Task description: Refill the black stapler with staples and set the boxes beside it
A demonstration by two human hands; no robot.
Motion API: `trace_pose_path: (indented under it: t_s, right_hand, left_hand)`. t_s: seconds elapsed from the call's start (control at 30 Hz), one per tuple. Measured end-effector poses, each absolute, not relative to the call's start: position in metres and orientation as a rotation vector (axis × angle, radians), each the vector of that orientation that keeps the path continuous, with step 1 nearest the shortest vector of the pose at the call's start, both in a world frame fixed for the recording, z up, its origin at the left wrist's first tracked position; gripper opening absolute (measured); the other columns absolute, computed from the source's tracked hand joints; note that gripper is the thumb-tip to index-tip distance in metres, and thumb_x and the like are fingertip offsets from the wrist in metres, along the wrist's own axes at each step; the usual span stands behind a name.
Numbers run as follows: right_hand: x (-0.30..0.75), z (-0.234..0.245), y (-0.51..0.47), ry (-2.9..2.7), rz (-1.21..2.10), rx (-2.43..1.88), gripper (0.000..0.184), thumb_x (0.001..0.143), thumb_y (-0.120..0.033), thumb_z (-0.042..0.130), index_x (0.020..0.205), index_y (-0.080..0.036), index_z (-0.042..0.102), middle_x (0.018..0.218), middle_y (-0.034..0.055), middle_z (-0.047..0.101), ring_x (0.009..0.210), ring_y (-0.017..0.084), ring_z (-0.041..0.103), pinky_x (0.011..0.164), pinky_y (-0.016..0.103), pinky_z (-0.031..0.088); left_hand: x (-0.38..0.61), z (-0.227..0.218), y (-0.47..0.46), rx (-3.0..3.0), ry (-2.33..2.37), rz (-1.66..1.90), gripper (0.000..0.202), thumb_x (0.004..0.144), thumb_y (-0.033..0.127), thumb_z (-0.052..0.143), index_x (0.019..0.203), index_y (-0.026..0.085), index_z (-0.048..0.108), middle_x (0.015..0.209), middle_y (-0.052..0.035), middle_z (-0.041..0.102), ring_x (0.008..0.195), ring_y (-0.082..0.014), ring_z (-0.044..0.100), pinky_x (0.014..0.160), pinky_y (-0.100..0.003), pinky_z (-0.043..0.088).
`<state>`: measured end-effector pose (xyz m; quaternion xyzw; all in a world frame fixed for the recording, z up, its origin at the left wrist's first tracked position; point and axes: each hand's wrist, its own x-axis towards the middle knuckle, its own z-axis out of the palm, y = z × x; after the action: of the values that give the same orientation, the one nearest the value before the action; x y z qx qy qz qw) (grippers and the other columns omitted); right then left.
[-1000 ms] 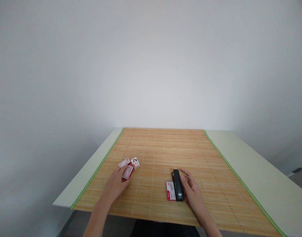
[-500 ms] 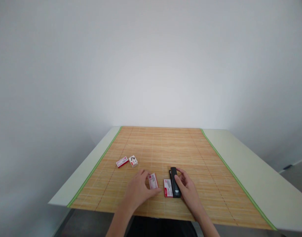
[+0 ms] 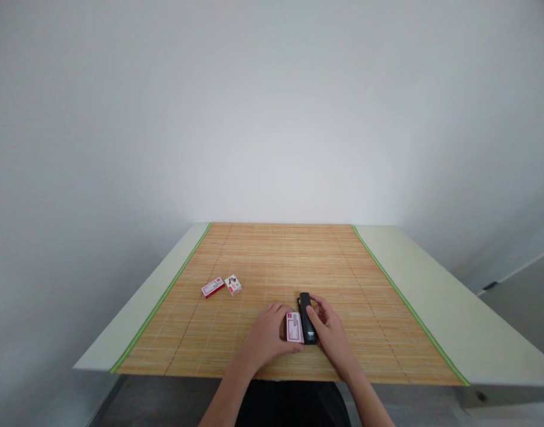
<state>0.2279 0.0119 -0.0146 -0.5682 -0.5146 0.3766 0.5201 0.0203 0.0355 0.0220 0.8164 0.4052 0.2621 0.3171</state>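
Observation:
A black stapler lies lengthwise near the front middle of a bamboo mat. My right hand grips it from the right, thumb and fingers closed on its near end. My left hand pinches a small red and white box and holds it tight against the stapler's left side. I cannot tell whether another box lies under it. Two more small red and white boxes, one flat and one cube-like, sit together on the mat to the left, apart from both hands.
The mat has green side edges and covers a pale table that stands against a plain white wall. The table's front edge runs just below my hands. Floor shows at the far right.
My left hand took one box from the left group and carried it right to the stapler, where it now covers or meets the box that lay there. My right hand closed on the stapler.

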Motion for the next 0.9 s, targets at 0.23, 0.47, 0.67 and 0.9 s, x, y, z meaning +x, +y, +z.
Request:
trace_pose_path:
  t_s: [0.23, 0.47, 0.67, 0.9]
  right_hand:
    - [0.228, -0.014, 0.011, -1.228, 0.951, -1.366, 0.053, 0.095, -0.060, 0.058, 0.133, -0.023, 0.062, 0.078, 0.0007, 0.061, 0.063, 0.018, 0.055, 0.051, 0.028, 0.043]
    - [0.228, -0.016, 0.009, -1.187, 0.914, -1.365, 0.057, 0.095, -0.057, 0.061, 0.139, -0.022, 0.058, 0.073, -0.0031, 0.053, 0.063, 0.016, 0.052, 0.056, 0.027, 0.044]
    - [0.229, -0.023, 0.014, -1.185, 0.934, -1.340, 0.058, 0.093, -0.059, 0.062, 0.138, -0.022, 0.057, 0.071, -0.0051, 0.049, 0.063, 0.016, 0.050, 0.059, 0.028, 0.043]
    - [0.231, -0.024, 0.016, -1.198, 0.927, -1.364, 0.059, 0.092, -0.059, 0.064, 0.138, -0.022, 0.058, 0.072, -0.0040, 0.053, 0.065, 0.018, 0.052, 0.060, 0.030, 0.043]
  left_hand:
    - [0.035, 0.015, 0.040, 2.193, 1.068, 0.669, 0.064, 0.057, 0.048, 0.097, 0.108, 0.026, 0.066, 0.112, -0.0043, 0.064, 0.107, -0.0297, 0.058, 0.092, -0.040, 0.045]
    - [-0.017, 0.017, 0.054, 2.062, 1.388, 0.904, 0.038, 0.093, 0.053, 0.064, 0.120, 0.026, 0.059, 0.112, -0.0046, 0.064, 0.099, -0.0234, 0.062, 0.088, -0.036, 0.049]
    - [-0.141, 0.020, 0.106, 1.966, 2.022, 1.042, 0.040, 0.091, 0.035, 0.057, 0.128, 0.018, 0.054, 0.131, -0.0132, 0.059, 0.124, -0.0329, 0.053, 0.110, -0.050, 0.039]
    - [-0.161, 0.011, 0.104, 2.041, 1.920, 0.715, 0.065, 0.079, 0.031, 0.069, 0.141, 0.023, 0.055, 0.134, -0.0072, 0.065, 0.115, -0.0271, 0.064, 0.103, -0.036, 0.046]
